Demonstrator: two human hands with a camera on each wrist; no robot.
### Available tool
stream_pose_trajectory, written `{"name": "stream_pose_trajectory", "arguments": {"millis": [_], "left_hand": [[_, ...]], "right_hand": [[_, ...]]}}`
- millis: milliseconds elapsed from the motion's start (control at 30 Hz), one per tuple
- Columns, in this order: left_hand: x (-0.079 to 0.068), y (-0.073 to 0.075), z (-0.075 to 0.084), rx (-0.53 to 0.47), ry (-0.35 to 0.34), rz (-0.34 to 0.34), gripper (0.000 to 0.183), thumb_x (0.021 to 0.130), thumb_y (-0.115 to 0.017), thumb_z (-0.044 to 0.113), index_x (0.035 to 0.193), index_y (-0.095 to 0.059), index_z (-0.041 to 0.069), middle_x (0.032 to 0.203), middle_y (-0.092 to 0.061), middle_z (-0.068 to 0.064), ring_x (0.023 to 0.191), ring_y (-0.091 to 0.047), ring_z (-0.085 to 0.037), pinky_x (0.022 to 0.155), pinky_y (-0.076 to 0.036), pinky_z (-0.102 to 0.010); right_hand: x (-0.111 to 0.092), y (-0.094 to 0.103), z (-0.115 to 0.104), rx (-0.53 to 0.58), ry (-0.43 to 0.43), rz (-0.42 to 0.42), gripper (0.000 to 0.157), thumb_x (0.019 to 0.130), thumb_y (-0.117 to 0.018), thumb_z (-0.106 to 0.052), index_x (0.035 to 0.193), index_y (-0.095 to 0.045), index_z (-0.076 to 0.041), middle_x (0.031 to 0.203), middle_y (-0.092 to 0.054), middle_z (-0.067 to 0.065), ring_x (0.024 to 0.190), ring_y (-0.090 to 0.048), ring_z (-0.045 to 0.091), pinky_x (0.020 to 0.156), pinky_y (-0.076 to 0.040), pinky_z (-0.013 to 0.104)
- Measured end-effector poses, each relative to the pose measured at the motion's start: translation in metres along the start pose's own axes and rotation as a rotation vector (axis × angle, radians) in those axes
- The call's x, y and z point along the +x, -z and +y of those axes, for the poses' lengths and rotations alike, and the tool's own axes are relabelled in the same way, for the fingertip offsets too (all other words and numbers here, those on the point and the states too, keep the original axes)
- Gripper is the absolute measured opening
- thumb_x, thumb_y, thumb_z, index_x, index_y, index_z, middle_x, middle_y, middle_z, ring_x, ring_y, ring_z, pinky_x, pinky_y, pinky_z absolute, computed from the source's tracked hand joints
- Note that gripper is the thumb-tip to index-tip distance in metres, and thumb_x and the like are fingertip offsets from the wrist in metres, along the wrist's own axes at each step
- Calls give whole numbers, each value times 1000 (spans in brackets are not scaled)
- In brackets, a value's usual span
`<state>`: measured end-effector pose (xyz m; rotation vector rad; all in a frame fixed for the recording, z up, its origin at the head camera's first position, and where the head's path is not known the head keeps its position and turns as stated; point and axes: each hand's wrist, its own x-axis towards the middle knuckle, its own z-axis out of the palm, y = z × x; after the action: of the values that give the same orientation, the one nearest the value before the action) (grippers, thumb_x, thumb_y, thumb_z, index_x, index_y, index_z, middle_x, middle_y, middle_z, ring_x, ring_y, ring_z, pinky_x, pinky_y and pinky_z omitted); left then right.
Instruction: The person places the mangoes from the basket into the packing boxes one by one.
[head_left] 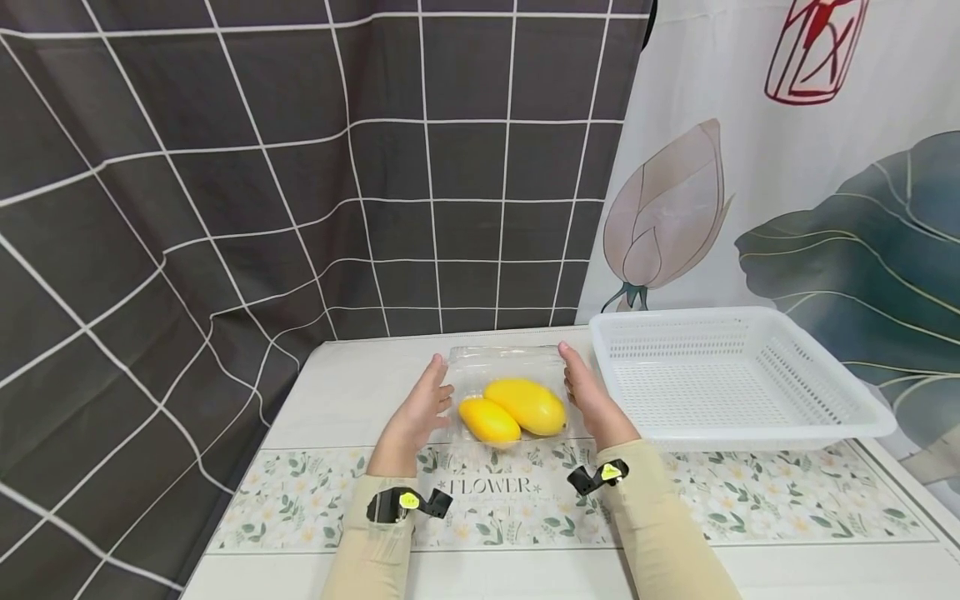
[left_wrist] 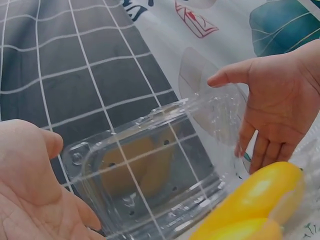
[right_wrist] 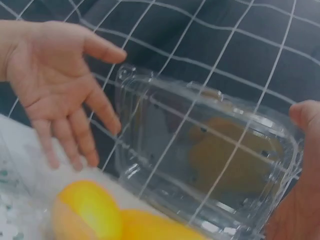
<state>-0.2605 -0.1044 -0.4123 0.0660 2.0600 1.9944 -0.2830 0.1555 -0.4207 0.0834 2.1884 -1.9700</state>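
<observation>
Two yellow mangoes [head_left: 528,407] lie side by side in a clear plastic clamshell box [head_left: 502,367], whose lid stands raised behind them. To the box's left is my left hand [head_left: 420,408], palm turned inward and fingers loosely extended, holding nothing. My right hand [head_left: 592,400] is at the right side, thumb pointing up by the lid's edge; whether it touches the plastic I cannot tell. In the left wrist view the transparent lid [left_wrist: 145,165] spans between both palms, with a mango [left_wrist: 255,197] below it. The right wrist view shows the left hand [right_wrist: 60,80] with spread fingers.
A white perforated plastic basket [head_left: 750,437] stands on the right of the table. The table is covered with a white cloth with a floral band [head_left: 292,500]. A dark grid-patterned curtain [head_left: 465,167] hangs behind and left, a printed white one [head_left: 682,67] at right.
</observation>
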Motion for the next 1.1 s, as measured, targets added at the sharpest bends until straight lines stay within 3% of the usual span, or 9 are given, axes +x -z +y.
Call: {"name": "stream_pose_trajectory", "arguments": {"millis": [200,400,500,600,733,933,1100], "left_hand": [[9,1,-9,-6,-45,27,90,85,-26,72,148,-6,10,151,-6,-21,137,-11,-36,110,-17,-47],[17,2,-20,37,-69,66,85,86,-33,68,148,-16,12,152,-13,-11,137,-16,-23,110,-17,-37],[20,4,-26,84,-85,80,72,90,-36,61,147,-20,19,152,-16,-1,137,-17,-19,110,-16,-40],[22,5,-32,129,-92,89,65,91,-39,56,147,-21,28,151,-16,7,138,-13,-17,110,-9,-50],[25,6,-40,141,-125,89,65,91,-42,55,147,-20,30,151,-16,6,139,-7,-19,107,-1,-57],[32,10,-53,137,-149,87,63,91,-43,55,146,-19,35,151,-16,9,138,-8,-17,108,-2,-56],[21,5,-41,154,-154,84,59,95,-44,41,147,-17,31,152,-10,6,138,-9,-19,108,-6,-54]], "right_hand": [[8,-2,14,17,62,-8,86,87,-31,-68,148,-13,-10,152,-6,16,138,-8,32,112,-10,42],[14,0,31,-66,75,-12,84,83,-33,-73,148,-12,-26,153,-7,-4,139,-7,24,111,-4,46],[17,1,38,-148,120,-29,85,83,-31,-73,148,-5,-26,153,-2,-7,139,-1,17,111,-1,47],[20,2,42,-197,155,-38,85,85,-30,-72,148,-2,-23,153,-1,-5,138,2,16,111,-1,47],[23,2,45,-210,159,-38,84,86,-31,-70,148,0,-22,153,1,-5,139,3,17,111,0,47],[28,3,53,-200,168,-25,82,86,-36,-67,148,1,-27,153,0,-4,139,1,19,110,-1,49],[24,4,55,-187,180,-30,78,89,-39,-62,148,1,-30,153,-1,-1,139,0,25,109,-2,52]]}}
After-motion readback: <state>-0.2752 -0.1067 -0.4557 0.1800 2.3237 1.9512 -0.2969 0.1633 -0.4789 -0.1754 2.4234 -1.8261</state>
